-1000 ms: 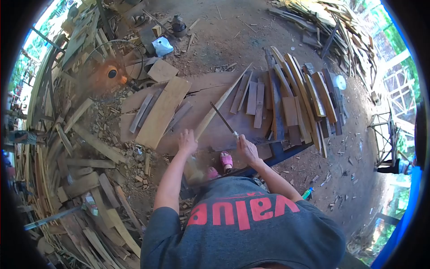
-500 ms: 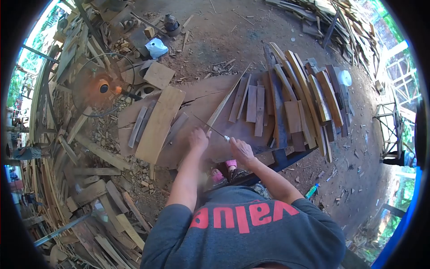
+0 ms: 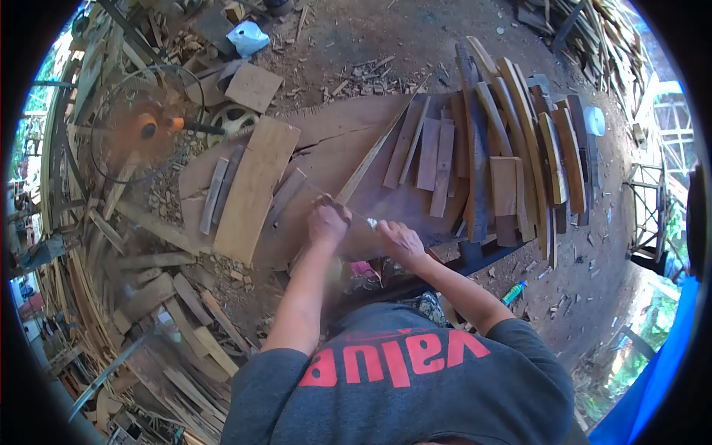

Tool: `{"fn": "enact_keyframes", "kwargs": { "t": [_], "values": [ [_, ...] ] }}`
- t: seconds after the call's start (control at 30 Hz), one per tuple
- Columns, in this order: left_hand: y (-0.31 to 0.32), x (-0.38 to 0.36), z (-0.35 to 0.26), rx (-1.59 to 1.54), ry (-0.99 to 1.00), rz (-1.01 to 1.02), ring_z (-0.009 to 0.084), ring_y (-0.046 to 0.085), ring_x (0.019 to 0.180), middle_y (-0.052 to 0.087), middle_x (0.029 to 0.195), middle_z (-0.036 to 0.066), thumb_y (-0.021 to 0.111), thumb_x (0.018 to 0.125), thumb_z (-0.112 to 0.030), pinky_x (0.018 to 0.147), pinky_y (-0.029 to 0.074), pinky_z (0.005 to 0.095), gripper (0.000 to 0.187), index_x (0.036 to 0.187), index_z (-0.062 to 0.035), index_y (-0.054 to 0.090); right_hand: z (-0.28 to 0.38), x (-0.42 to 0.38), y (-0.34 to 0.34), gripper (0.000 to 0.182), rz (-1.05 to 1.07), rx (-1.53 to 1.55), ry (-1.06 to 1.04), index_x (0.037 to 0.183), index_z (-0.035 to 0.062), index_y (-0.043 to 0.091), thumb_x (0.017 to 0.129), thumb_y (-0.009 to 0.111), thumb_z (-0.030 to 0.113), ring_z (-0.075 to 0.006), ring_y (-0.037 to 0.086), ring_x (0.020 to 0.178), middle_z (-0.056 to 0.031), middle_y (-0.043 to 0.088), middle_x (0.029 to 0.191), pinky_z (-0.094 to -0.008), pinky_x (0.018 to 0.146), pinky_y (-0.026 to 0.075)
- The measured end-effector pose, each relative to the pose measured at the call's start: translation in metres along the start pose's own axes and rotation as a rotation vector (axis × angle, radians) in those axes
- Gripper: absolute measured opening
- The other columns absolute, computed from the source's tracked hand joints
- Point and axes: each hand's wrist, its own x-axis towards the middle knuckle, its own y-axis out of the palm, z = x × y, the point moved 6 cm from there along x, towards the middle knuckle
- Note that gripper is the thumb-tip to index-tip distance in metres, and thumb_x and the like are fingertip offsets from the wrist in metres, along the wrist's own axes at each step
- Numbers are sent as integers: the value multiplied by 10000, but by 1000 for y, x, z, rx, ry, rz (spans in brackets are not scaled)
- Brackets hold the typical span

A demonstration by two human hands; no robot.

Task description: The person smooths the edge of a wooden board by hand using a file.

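My right hand (image 3: 400, 241) is closed around the white end of a thin dark rod (image 3: 359, 215), which looks like a slim file. The rod slants up and left toward my left hand (image 3: 328, 220). That hand is closed at the lower tip of a long narrow wooden strip (image 3: 374, 159); my fingers hide what is in it. Beneath both hands lies a broad brown wooden slab (image 3: 311, 170) with a crack. Pale dust blurs the area around my hands.
A wide plank (image 3: 259, 185) lies on the slab's left. Many wood pieces (image 3: 508, 185) crowd its right. An orange fan (image 3: 148, 130) stands at the left, scrap wood (image 3: 170, 311) below it. A green bottle (image 3: 513, 293) lies on the ground at right.
The view has shifted and tilted a little. My left hand has turned slightly, with its knuckles raised more. My right hand has moved slightly, still on the rod.
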Motion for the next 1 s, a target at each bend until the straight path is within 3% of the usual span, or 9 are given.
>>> {"fn": "enact_keyframes", "kwargs": {
  "t": [0.83,1.0],
  "values": [
    [3,0,1,69,-40,24,333,532,1085,556,1084,180,581,802,-381,848,491,475,471,1066,3,513,-7,-1,-8,178,47,-47,82,1005,96,471,853,537,161,-322,626,812,-105,598,855,-450,661,524],
    [10,1,6,113,-21,-29,352,551,1052,572,1065,207,576,791,-380,853,491,472,496,1062,32,529,6,35,12,195,-48,-16,49,1018,107,461,841,533,149,-298,632,767,-99,603,837,-416,640,547]
  ]
}}
